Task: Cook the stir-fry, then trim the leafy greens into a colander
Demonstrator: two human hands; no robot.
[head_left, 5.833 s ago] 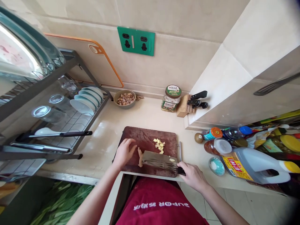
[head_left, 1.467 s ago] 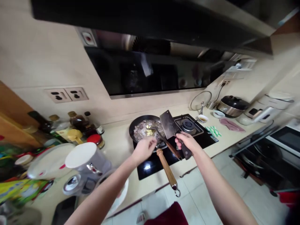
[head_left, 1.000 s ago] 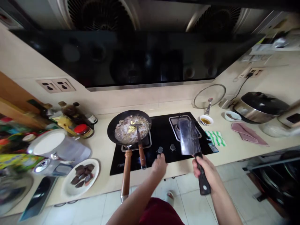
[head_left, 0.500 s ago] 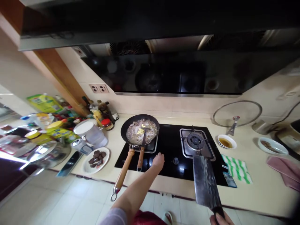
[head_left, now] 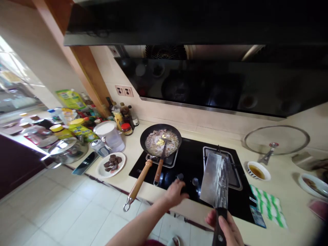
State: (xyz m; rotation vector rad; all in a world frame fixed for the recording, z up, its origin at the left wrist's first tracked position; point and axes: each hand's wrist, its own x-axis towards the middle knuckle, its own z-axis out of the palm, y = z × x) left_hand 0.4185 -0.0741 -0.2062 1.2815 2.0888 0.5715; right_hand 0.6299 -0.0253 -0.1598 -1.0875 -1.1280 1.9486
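Observation:
My left hand (head_left: 176, 193) hovers over the front of the black gas cooktop (head_left: 188, 160), just below a control knob (head_left: 180, 176), its fingers apart and holding nothing. In my right hand (head_left: 228, 227) is a cleaver (head_left: 212, 181), gripped by its black handle, the wide blade raised over the right burner and partly hiding it. On the left burner sits a frying pan (head_left: 143, 143) with a wooden handle. Meat pieces in bubbling liquid (head_left: 156, 148) fill it, with a yellowish chopped heap in the middle. A wooden-handled spatula (head_left: 159, 169) rests in the pan.
Left of the stove are a plate (head_left: 101, 169) of dark brown chunks, another knife (head_left: 85, 164), a water pitcher (head_left: 111, 138), bottles and a lidded pot (head_left: 68, 153). To the right are a glass lid (head_left: 276, 140), a bowl (head_left: 266, 176) of brown liquid and a green-striped cloth (head_left: 269, 205). A range hood (head_left: 205, 82) overhangs.
My left hand has drawn back from the knob area toward the front edge, and its fingers have spread. The cleaver has risen and shifted left in my right hand. The view has turned left.

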